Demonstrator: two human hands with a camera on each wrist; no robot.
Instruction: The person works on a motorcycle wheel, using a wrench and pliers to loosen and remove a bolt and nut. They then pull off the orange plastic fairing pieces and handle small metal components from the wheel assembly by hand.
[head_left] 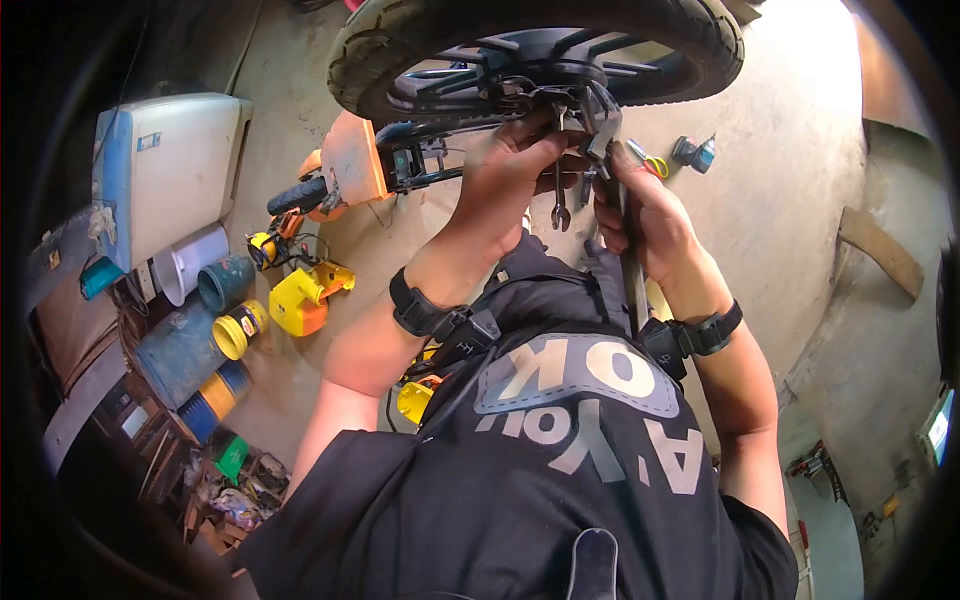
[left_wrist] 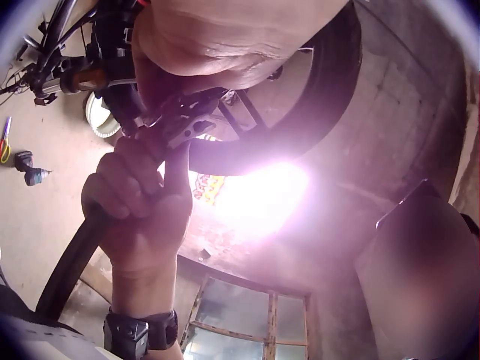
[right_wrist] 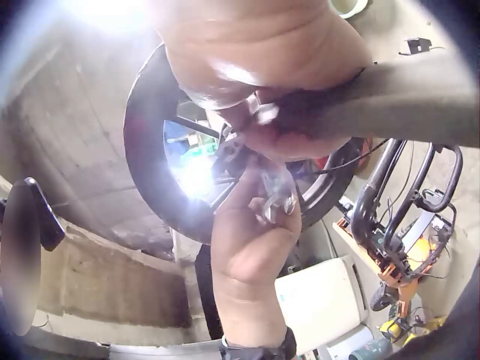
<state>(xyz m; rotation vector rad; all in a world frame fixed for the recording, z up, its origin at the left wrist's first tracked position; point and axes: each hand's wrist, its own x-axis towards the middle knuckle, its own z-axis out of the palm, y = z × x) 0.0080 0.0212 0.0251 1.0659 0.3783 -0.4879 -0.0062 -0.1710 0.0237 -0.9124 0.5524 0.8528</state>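
Hands: both are raised to the hub of a wheel [head_left: 540, 50], working close together, nearly touching.
Left hand [head_left: 510, 165]: fingers curled in at the metal fittings beside the hub; a small wrench [head_left: 560, 205] hangs from it, open jaw end downward. Whether the fingers clamp the wrench shank or a bracket beside it cannot be told.
Right hand [head_left: 645, 215]: wrapped in a fist round a dark bar [head_left: 632, 285]. The left wrist view shows the same fist [left_wrist: 139, 202] closed on the bar [left_wrist: 71, 259], thumb lying up toward the fittings.
Place of the work: the wheel sits at the top of the head view, over a concrete floor [head_left: 780, 200], with its tyre forming an arc above the hands. The fittings lie at its lower edge, between the two hands.
Axis of the bar: long axis runs from the hub down toward the person's chest, nearly upright in the head view; far end at the fittings, near end past the right wrist.
Axis of the wrench: about parallel to the bar, hanging free below the left fingers.
Doing the step well: I judge the bar should be held steady along its own line, not levered sideways, while the left fingers work at the fittings. Keep the wrench seated square, since a tilted jaw could slip off.
Nearby: an orange-framed part [head_left: 355, 160] just left of the hub, a yellow tool [head_left: 300, 300] and plastic pipes [head_left: 190, 265] well apart on the floor.
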